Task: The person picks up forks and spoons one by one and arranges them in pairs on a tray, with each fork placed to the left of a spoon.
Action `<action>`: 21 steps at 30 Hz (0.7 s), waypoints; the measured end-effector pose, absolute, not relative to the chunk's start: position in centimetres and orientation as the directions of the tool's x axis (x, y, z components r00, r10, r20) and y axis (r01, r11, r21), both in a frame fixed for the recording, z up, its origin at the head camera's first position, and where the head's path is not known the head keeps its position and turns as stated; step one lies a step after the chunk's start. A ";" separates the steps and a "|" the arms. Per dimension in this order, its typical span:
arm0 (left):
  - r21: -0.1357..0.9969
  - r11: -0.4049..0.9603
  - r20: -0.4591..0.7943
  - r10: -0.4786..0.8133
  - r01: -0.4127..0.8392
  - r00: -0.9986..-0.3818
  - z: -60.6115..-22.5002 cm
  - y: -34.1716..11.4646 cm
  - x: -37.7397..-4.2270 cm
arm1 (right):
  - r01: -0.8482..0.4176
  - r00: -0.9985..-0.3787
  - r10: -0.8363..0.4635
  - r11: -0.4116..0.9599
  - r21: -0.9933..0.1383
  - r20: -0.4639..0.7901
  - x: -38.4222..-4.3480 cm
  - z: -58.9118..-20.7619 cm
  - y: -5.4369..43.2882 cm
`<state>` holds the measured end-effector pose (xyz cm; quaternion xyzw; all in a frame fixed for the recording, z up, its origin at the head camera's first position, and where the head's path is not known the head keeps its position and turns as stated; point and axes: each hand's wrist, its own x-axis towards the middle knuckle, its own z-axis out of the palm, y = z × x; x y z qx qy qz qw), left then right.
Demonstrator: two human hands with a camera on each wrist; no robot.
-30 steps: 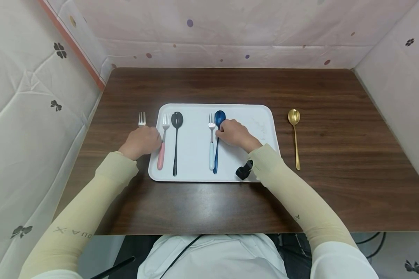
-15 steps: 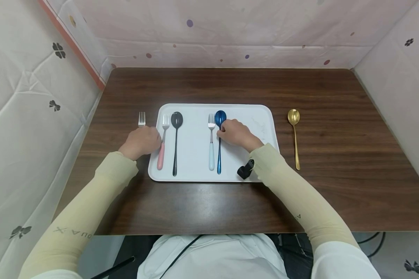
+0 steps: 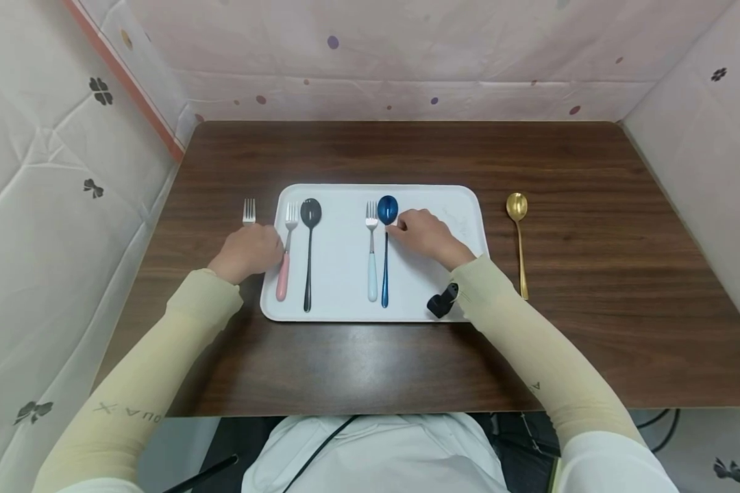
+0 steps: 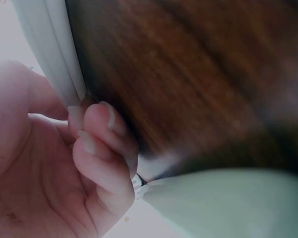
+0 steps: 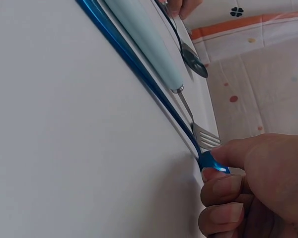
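On the dark wood-grain tabletop (image 3: pixel 370 373) lies a white rectangular tray (image 3: pixel 345 274) with rounded corners, and a person's two hands meet it from either side. The left hand (image 3: pixel 249 251) holds the tray's left rim; the left wrist view shows its fingers (image 4: pixel 107 163) curled in against that edge. Just beyond this hand, on the tabletop, the metal tines of a left-hand fork (image 3: pixel 249 211) show, the rest covered in the head view.

The right hand (image 3: pixel 425 234) is at the tray's right half, its thumb and fingertips drawn narrow at the neck of a metallic blue spoon (image 3: pixel 385 274). In the right wrist view blue metal shows between thumb and forefinger, but I cannot tell whether they grip it or only sit beside it. The spoon lies on the tray, bowl at the far end, handle toward the person. Just left of it, nearly parallel, is a fork with a light blue handle (image 3: pixel 373 277).

On the tray's left side lie a pink-handled fork (image 3: pixel 282 277), close to the left hand, and a dark grey spoon (image 3: pixel 308 263) beside it, both with their heads at the far end. Right of the tray, well apart from it on the tabletop, lies a gold spoon (image 3: pixel 521 239), its bowl also facing away.
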<state>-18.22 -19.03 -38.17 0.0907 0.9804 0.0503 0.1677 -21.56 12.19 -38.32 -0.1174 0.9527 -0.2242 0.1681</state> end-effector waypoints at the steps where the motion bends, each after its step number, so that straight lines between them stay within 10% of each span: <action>1: 0.127 0.979 -0.321 0.194 0.161 -0.927 -38.2 -19.0 -18.2 | -0.149 -0.918 -0.297 0.872 -0.466 -0.263 -21.6 -38.3 12.4; 21: 0.145 0.976 -0.334 0.201 0.160 -0.921 -37.8 -19.1 -18.1 | -0.108 -0.939 -0.225 0.911 -0.399 -0.259 -21.9 -37.5 17.5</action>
